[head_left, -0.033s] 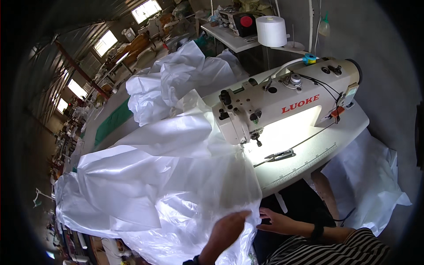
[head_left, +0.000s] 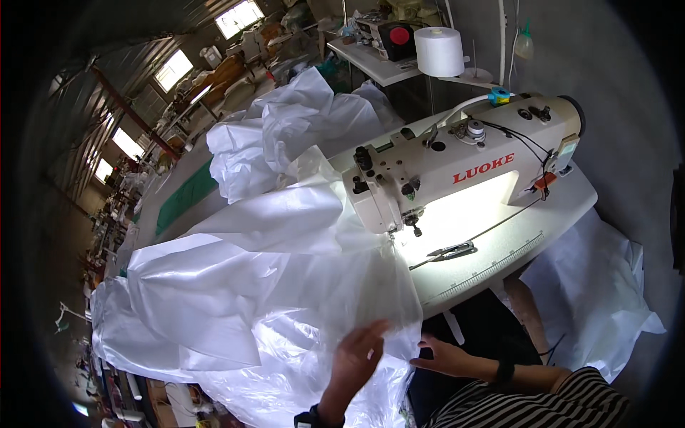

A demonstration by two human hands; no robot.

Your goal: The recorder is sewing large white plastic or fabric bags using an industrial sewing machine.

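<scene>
Here, closest to the person, the left hand (head_left: 359, 355) lies with spread, open fingers flat on the clear plastic sheet (head_left: 285, 299), pressing on its lower edge without gripping it. Just beside it, the right hand (head_left: 444, 355) reaches toward the same edge of the sheet; its fingers are stretched out and open, and I cannot tell if the fingertips really touch the plastic. A dark band sits on the right wrist, and a striped sleeve (head_left: 528, 406) covers the arm behind it.

The plastic sheet is large, thin and crumpled. It spreads from the hands up and to the left, hangs over the near edge of the surface (head_left: 499, 250), and its upper right corner reaches under the head of the sewing machine (head_left: 457, 164), near the needle. The machine is cream-white and stands on the white surface, where a bright lamp lights the area under its arm. A small metal tool (head_left: 451, 250) lies on the lit part of the surface, to the right of the needle.

Behind the machine, more bunched white plastic (head_left: 285, 128) is piled up. Further back, a big spool of white thread (head_left: 439, 51) stands on a stand, next to a small shelf with a dark device. On the right, white fabric (head_left: 592, 285) hangs down below the surface toward the floor.
</scene>
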